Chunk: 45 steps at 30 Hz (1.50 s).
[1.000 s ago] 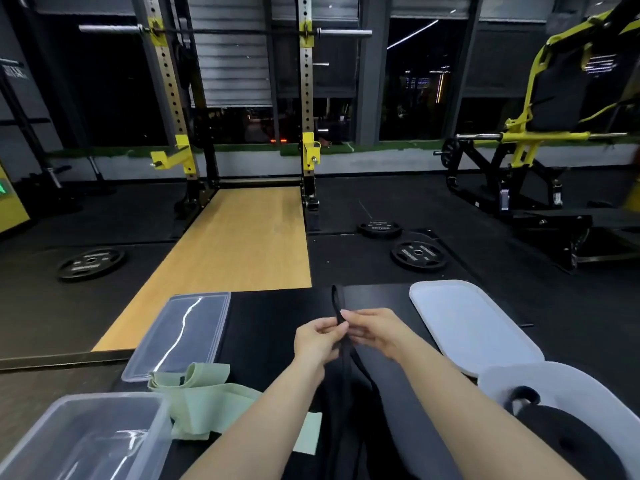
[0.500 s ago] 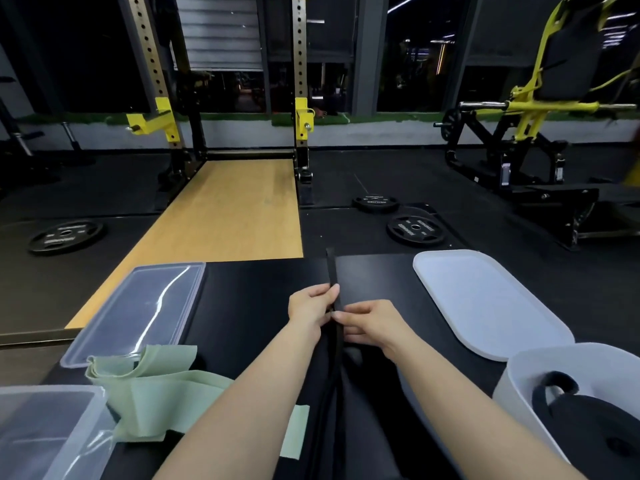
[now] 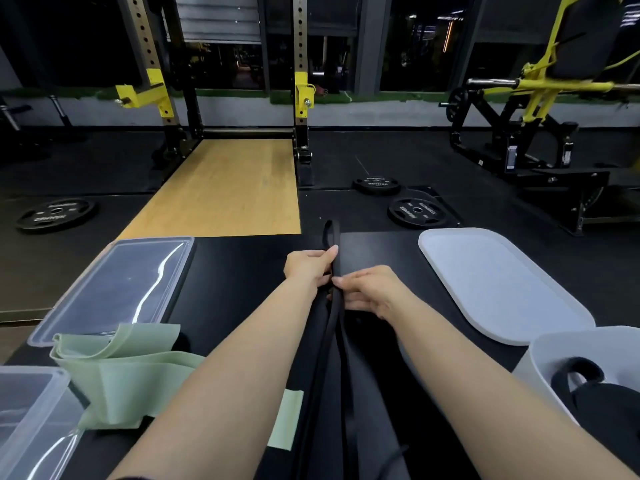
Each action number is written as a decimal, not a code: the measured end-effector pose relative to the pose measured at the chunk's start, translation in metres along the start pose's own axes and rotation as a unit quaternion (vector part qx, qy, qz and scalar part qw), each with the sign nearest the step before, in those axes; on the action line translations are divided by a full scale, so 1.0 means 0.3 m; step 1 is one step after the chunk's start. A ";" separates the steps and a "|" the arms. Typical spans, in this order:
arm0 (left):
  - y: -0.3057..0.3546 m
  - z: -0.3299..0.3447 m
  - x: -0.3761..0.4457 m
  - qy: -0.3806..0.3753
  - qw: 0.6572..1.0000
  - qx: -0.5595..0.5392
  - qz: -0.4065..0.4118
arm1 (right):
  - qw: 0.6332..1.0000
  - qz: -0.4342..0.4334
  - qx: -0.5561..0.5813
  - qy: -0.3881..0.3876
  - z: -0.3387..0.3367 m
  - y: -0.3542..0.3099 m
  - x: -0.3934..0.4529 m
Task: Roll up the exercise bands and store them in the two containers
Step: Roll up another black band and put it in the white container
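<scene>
A long black exercise band (image 3: pixel 330 233) lies stretched away from me along the black table, its looped end at the far edge. My left hand (image 3: pixel 310 266) pinches it from the left, just short of that end. My right hand (image 3: pixel 369 292) pinches it a little nearer to me from the right. A pale green band (image 3: pixel 114 372) lies crumpled at the left, partly under my left forearm. The clear container (image 3: pixel 24 420) stands at the lower left corner. The white container (image 3: pixel 554 355) at the lower right holds a black band (image 3: pixel 595 396).
A clear lid (image 3: pixel 114 289) lies at the left and a white lid (image 3: pixel 495 282) at the right of the black table (image 3: pixel 242 271). Beyond the table are a wooden platform (image 3: pixel 225 192), a squat rack (image 3: pixel 301 95), weight plates (image 3: pixel 415 211) and a yellow machine (image 3: pixel 533 84).
My hands have slid a little farther along the black band toward its looped end, left hand ahead of the right. The view has tilted down, showing more of the containers.
</scene>
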<state>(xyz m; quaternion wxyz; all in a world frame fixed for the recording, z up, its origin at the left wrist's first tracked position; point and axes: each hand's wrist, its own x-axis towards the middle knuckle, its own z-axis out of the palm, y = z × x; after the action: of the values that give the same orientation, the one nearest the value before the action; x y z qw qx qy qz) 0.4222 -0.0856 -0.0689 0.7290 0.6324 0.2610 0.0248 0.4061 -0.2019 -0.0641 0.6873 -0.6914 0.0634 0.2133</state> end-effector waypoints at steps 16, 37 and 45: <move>-0.008 -0.129 -0.117 -0.125 0.989 0.072 -0.044 | 0.999 -0.016 0.017 0.042 0.045 -0.089 0.162; -0.043 -0.119 -0.173 -0.153 0.987 0.003 -0.042 | 0.995 -0.032 0.079 0.043 0.043 -0.112 0.193; -0.035 -0.113 -0.160 -0.124 0.990 0.057 -0.042 | 0.996 -0.031 0.078 0.030 0.051 -0.118 0.172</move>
<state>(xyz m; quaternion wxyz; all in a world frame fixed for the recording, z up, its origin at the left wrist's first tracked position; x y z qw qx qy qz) 0.3637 -0.0745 -0.0642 0.7188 0.6595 0.1959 -0.0997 0.4627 -0.1747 -0.0506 0.7436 -0.6430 0.0787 0.1657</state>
